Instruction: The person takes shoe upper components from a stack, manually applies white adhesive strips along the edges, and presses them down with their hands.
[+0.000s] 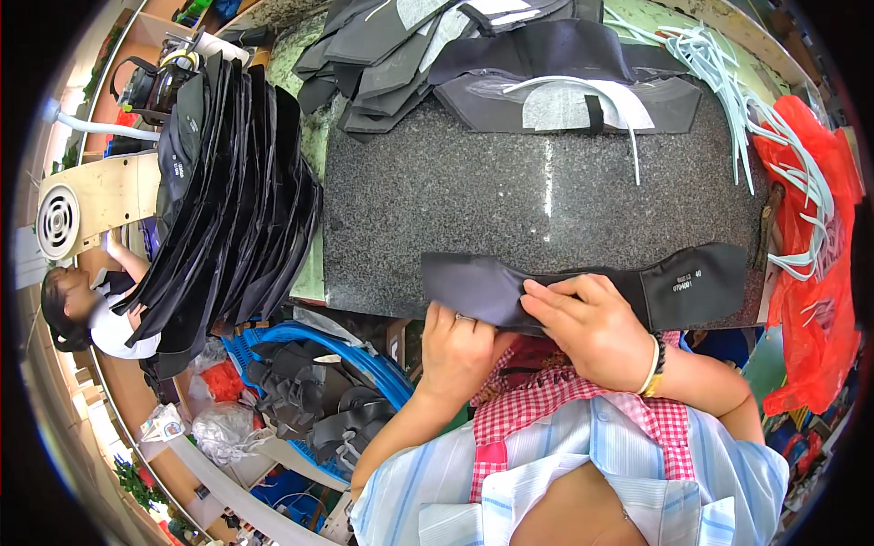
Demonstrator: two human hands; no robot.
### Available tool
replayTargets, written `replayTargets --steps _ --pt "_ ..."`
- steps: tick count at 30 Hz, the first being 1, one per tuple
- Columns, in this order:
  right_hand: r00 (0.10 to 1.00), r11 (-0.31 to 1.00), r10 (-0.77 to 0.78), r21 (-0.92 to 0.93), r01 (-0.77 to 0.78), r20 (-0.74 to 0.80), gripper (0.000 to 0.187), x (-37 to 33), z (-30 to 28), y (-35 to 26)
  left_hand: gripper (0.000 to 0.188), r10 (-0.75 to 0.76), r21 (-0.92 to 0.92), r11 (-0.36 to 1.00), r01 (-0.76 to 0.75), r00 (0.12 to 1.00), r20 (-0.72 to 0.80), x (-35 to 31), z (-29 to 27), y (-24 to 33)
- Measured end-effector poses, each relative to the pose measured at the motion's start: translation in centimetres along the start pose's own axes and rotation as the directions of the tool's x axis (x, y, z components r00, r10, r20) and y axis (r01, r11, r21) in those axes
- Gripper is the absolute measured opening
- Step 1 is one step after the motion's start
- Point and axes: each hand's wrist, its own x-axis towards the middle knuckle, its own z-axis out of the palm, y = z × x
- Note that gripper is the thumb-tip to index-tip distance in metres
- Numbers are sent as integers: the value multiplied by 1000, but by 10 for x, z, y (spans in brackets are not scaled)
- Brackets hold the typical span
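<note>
While holding black strip [696, 287] in curled left hand [455, 350], pressing with half-bent right hand [596, 332], thumb hidden; can't tell if pinching.
Held at near edge of speckled slab [428, 209]; beyond, pale cord [635, 155] on dark panels [678, 105]; leftward, black stack [218, 209].

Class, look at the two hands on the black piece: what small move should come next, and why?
Perhaps the right hand should smooth the black piece toward its right end: it already lies over the middle, the left hand is at the near edge, and that end is uncovered.
</note>
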Motion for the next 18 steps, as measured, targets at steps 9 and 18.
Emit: replayTargets --steps 9,18 --pt "981 916 -149 -358 183 120 44 -6 8 -3 18 -526 -674 327 662 720 452 42 -21 -57" --pt "977 924 -77 -354 146 200 53 2 2 -12 26 -553 -753 478 452 821 143 45 -17 -38"
